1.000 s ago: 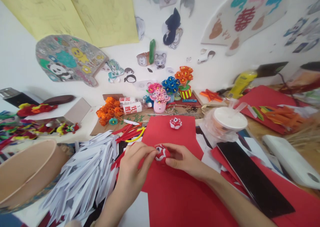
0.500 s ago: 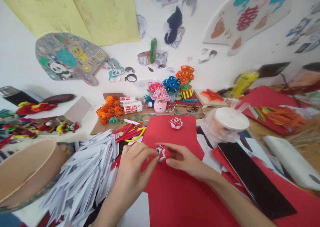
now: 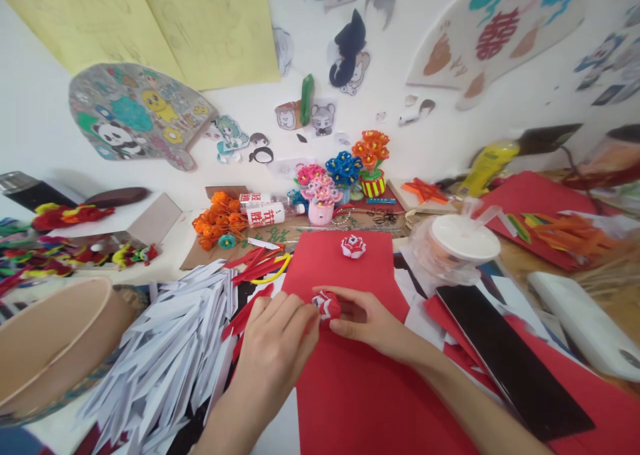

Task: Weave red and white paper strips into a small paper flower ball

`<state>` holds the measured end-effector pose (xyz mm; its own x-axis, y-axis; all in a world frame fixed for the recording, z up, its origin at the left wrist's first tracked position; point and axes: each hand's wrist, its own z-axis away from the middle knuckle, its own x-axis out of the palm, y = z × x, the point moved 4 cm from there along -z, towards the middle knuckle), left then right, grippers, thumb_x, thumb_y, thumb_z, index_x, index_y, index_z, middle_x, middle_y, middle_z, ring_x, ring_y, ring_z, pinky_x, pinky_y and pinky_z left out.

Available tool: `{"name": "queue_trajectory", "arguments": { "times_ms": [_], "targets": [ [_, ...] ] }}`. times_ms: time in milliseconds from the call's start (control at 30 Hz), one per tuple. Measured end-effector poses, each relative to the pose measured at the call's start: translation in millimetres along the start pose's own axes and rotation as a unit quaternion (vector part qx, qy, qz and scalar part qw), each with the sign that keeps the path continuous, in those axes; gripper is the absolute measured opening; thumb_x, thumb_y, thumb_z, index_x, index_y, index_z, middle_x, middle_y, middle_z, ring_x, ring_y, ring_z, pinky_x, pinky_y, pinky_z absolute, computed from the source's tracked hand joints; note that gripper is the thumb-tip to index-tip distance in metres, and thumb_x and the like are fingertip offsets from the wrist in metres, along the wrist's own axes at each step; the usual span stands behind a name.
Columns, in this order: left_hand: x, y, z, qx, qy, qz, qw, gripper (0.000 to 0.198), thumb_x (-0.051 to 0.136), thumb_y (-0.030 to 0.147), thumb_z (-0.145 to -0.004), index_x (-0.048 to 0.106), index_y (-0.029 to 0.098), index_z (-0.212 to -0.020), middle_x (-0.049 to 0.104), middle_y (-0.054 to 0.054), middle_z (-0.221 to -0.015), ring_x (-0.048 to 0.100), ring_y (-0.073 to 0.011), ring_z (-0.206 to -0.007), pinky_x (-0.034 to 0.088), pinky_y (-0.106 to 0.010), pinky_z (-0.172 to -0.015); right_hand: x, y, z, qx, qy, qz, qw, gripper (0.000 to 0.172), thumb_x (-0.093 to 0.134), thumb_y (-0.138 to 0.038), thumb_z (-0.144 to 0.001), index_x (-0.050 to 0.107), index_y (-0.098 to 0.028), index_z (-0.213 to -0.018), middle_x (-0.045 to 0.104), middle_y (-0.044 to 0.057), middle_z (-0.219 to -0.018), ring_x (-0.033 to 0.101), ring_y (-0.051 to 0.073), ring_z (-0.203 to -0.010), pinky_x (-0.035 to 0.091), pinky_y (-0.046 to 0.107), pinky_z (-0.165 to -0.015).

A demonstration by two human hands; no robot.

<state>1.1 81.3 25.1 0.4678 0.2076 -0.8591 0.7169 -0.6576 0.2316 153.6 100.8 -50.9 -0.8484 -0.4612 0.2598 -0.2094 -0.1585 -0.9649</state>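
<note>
Between my hands is a small round folded-paper piece in red and white. My right hand holds it from the right, thumb in front and fingers behind. My left hand is closed, with its fingertips pressed together at the piece's left side; whether they pinch part of it is hidden. Both hands are above a red paper sheet. A similar red and white folded-paper piece sits at the sheet's far end.
Left lies a heap of folded white paper strips beside a beige bowl. Yellow-handled scissors lie near red strips. On the right are a black phone-like slab, a lidded cup and a white oblong device. Flower pots stand behind.
The fingers of my left hand have curled in more, and that hand has turned slightly at the piece's left side. My right hand keeps its hold almost unmoved.
</note>
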Motion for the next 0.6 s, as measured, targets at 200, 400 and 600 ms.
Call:
{"name": "queue_trajectory", "arguments": {
  "times_ms": [200, 400, 600],
  "targets": [
    [4.7, -18.9, -2.5, -0.149, -0.05, 0.2, 0.967, 0.018, 0.057, 0.026, -0.091, 0.066, 0.021, -0.076, 0.065, 0.001, -0.071, 0.058, -0.0148, -0.069, 0.038, -0.029, -0.069, -2.1, -4.2, 1.4, 0.0, -0.01, 0.001, 1.0, 0.058, 0.077, -0.039, -0.079, 0.058, -0.022, -0.132, 0.062, 0.011, -0.133, 0.054, 0.029, -0.126, 0.038, 0.047, -0.109],
    [10.0, -22.0, -2.3, -0.205, -0.091, 0.253, 0.941, 0.02, 0.059, 0.029, -0.087, 0.069, 0.021, -0.071, 0.068, -0.001, -0.072, 0.06, -0.0164, -0.069, 0.042, -0.031, -0.07, -0.9, -5.7, 2.7, -0.011, -0.037, 0.009, 0.999, 0.057, 0.074, -0.038, -0.082, 0.056, -0.021, -0.133, 0.06, 0.011, -0.133, 0.053, 0.029, -0.127, 0.039, 0.046, -0.109],
    [14.7, -25.4, 0.9, -0.263, -0.109, 0.303, 0.909, 0.021, 0.062, 0.031, -0.082, 0.071, 0.019, -0.069, 0.069, -0.004, -0.07, 0.061, -0.0179, -0.068, 0.047, -0.03, -0.065, -0.7, -4.9, 2.3, -0.01, -0.045, 0.021, 0.999, 0.058, 0.073, -0.039, -0.082, 0.056, -0.022, -0.134, 0.059, 0.011, -0.13, 0.052, 0.029, -0.126, 0.039, 0.046, -0.108]
  ]
}}
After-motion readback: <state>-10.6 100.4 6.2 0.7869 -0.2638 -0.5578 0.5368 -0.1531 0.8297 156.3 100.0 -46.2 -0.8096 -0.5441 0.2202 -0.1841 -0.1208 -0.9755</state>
